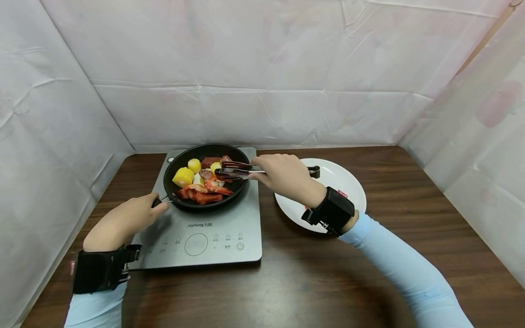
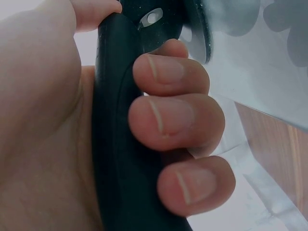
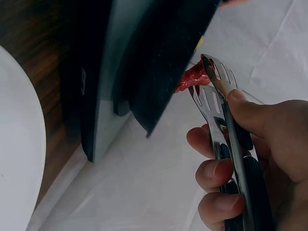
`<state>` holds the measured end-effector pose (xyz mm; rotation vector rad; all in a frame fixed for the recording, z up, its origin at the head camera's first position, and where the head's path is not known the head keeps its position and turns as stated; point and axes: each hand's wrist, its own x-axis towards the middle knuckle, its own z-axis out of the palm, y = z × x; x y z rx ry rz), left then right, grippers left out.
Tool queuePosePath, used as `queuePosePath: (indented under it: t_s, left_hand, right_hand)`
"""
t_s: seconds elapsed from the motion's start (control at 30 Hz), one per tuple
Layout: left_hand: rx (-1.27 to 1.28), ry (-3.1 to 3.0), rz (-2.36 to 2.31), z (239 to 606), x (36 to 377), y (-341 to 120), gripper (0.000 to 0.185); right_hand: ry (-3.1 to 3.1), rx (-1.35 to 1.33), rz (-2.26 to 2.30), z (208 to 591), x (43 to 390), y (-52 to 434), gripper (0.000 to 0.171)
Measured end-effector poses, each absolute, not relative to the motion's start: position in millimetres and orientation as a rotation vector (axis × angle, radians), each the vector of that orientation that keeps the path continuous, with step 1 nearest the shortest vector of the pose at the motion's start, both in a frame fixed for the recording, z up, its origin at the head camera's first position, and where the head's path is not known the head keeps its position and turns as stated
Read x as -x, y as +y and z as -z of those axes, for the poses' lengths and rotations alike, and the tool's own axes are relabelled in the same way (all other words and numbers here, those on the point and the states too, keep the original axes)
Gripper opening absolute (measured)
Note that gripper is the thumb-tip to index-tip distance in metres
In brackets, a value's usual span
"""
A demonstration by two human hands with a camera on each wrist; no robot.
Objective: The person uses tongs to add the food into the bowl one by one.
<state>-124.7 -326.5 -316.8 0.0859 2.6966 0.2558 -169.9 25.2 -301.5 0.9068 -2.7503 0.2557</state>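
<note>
Over cooktop [image 1: 213, 230], right hand [image 1: 287, 175] extends tongs [image 1: 238, 171] panward.

Metal, matt black and dark wood

The tongs [image 1: 239, 171] are shiny slotted metal with black plastic grips; the pan [image 1: 205, 175] is matt black; the cooktop [image 1: 205, 237] is smooth grey; the plate [image 1: 344, 182] is glossy white; the counter [image 1: 307, 273] is dark wood-grain.

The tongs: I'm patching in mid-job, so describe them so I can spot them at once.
Start at the grey induction cooker on the dark wooden table; a black frying pan of food sits on it. The tongs reach in over the pan's right rim, held by the right hand. They are the only shiny metal tool there, with slotted tips and black grips.
</note>
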Motion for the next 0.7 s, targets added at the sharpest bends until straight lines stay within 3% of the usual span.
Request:
queuePosePath:
  t_s: [0.47,0.7]
  left_hand:
    - [-0.087,2.705,-0.272,319,126,-327,0.078]
    - [-0.098,2.712,-0.261,319,127,-327,0.078]
  right_hand:
    - [-2.732,-0.933,-0.239,316,170,15,0.025]
    - [-2.800,-0.915,-0.236,317,169,15,0.039]
